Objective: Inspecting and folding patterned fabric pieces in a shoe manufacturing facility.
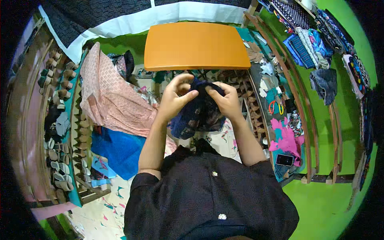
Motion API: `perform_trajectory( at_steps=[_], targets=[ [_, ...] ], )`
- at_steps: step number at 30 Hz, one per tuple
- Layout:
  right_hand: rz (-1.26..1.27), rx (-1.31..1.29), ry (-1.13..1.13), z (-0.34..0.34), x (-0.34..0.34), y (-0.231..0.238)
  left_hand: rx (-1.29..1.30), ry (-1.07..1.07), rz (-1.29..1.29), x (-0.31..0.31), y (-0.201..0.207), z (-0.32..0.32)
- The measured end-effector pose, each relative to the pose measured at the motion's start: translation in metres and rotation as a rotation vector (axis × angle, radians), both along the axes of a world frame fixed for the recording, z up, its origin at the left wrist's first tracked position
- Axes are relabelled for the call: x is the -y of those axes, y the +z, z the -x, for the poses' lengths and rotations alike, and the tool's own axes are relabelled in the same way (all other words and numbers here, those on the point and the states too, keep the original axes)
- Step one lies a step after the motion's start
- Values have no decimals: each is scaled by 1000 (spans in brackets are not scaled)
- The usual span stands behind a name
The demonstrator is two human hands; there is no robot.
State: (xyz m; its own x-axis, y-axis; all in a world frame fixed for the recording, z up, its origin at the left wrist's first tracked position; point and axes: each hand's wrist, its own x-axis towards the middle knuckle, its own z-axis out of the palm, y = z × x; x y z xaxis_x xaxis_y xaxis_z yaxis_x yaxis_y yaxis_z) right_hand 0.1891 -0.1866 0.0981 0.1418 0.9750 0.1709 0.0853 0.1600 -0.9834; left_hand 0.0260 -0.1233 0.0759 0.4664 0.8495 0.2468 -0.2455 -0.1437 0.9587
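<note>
- Pinching dark cloth (198, 118) w/ R hand (229, 101), nr orange table (196, 46), betw. both hands.
- Cupping L hand (176, 97) half-open by cloth's top edge, thumb apart from fingers.
- Prob. best: pinching edge w/ both thumbs, keeping tension even, avoiding twists.

**COMPONENT COUNT: WORK AREA**

Hands: 2, left hand (173, 97) and right hand (229, 101). Dark cloth (198, 118): 1. Orange tabletop (196, 46): 1. Pink patterned cloth (116, 102): 1. Blue cloth (120, 150): 1. Phone (284, 160): 1. White shirt buttons (222, 216): 2. Footwear (64, 185), left rack: numerous; exact count not determinable.
</note>
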Motion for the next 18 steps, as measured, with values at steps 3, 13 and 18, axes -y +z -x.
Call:
perform_trajectory(
  at_steps=[3, 13, 18],
  targets=[
    [-81, 201, -18, -6, 7, 0, -58, -11, 33, 12, 1, -1],
    [-71, 249, -138, 4, 20, -25, -100, 135, -152, 31, -38, -32],
    [9, 180, -192, -6, 25, -31, 30, 233, -7, 35, -38, -42]
  ],
)
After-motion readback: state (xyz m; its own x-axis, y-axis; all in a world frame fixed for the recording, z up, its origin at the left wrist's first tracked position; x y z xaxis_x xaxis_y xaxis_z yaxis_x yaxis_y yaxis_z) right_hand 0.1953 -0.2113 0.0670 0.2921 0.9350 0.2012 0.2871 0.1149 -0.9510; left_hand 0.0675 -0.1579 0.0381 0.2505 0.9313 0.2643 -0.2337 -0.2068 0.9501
